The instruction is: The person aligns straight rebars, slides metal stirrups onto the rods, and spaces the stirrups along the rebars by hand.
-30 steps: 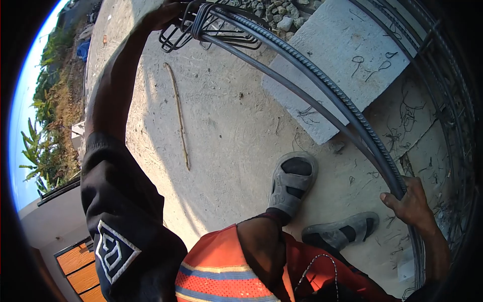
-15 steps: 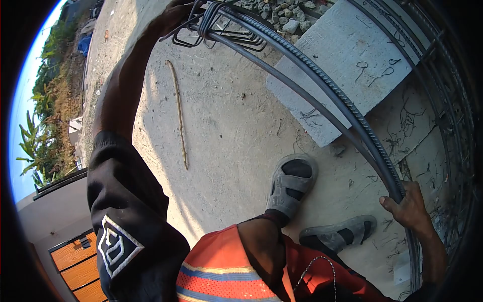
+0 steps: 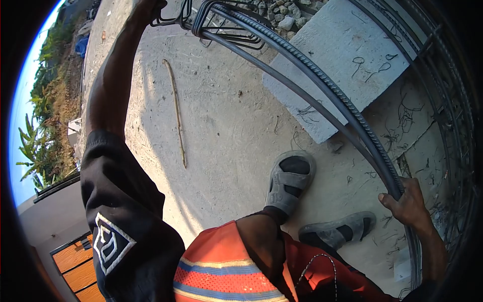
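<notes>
My right hand [image 3: 408, 202] is closed around a bundle of ribbed steel rebars [image 3: 322, 75] that curves across the view from top centre to lower right. At the far end of the bars hangs a cluster of bent steel stirrups [image 3: 202, 19], looped around them. My left hand [image 3: 150, 6] is at the top edge, partly cut off, with its fingers closed on the end of a stirrup [image 3: 173, 21] that stands apart from the cluster on the left.
A pale concrete slab [image 3: 332, 65] lies beyond the bars, with bits of tie wire on it. Gravel [image 3: 287, 15] is heaped behind. More rebar [image 3: 448, 100] stands along the right side. A thin stick [image 3: 176, 113] lies on the ground near my sandalled feet [image 3: 289, 183].
My left hand has moved left and up, and a stirrup has spread away from the cluster with it. My right hand keeps its grip on the rebars.
</notes>
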The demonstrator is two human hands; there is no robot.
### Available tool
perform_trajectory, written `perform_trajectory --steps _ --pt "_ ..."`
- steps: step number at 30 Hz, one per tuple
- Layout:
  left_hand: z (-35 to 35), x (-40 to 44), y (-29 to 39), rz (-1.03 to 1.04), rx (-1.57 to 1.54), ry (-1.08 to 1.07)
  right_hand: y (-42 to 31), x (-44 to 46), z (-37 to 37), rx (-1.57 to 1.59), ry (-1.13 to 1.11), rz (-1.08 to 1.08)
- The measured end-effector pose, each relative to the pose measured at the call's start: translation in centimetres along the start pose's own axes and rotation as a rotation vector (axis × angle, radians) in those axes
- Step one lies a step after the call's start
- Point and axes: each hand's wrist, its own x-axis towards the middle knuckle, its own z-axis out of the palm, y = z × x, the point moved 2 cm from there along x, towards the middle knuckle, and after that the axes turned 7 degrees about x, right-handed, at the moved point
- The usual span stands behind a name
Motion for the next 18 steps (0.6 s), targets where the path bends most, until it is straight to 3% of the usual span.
perform_trajectory --steps 2,6,9,15,18 --pt "-2.3 2.1 -0.6 0.084 0.073 0.054 0.2 0.0 0.1 0.034 0.0 -0.036" --pt "-1.5 1.3 -0.3 0.082 0.314 -0.145 2.1 -0.1 0.3 -0.059 0.046 -0.055" --pt "0.0 1.6 -1.7 0.095 0.441 -0.227 0.1 0.1 -0.2 0.014 -0.039 0.033" --pt "1.6 2.1 -2.2 0.096 0.543 -0.322 2.1 0.1 0.6 -0.08 0.07 -0.124" --pt "2.2 1.3 -0.5 0.109 0.585 -0.352 -0.3 0.2 0.0 0.005 -0.032 0.008"
